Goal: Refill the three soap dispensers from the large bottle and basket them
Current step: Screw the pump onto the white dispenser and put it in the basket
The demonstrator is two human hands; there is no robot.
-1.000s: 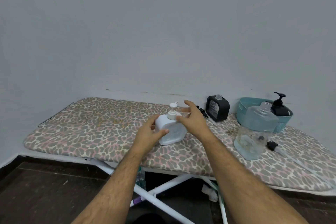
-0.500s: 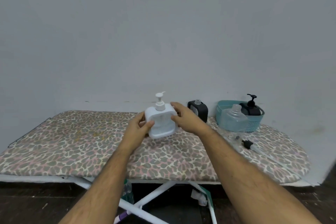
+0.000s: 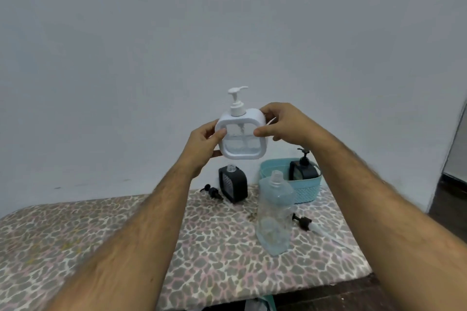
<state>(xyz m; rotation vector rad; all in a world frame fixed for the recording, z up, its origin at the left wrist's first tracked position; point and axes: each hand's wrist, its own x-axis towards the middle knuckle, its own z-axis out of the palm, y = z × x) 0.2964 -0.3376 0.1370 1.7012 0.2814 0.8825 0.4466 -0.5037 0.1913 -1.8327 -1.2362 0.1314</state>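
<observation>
I hold a white square soap dispenser (image 3: 242, 137) with its pump on, upright in the air above the board. My left hand (image 3: 202, 145) grips its left side and my right hand (image 3: 283, 122) its upper right corner. Below it a black dispenser (image 3: 233, 184) stands open-necked, its black pump (image 3: 212, 191) lying beside it. The large clear bottle (image 3: 274, 212) stands uncapped in front of the teal basket (image 3: 307, 190), which holds another black dispenser (image 3: 303, 169) with its pump on.
An ironing board with a leopard-print cover (image 3: 214, 247) carries everything. A black cap with a clear tube (image 3: 304, 222) lies right of the large bottle. A plain wall rises behind, and dark floor shows at the right.
Both hands have lifted the white dispenser from the board up into the air and toward the right, above the black dispenser. My view has shifted right and closer.
</observation>
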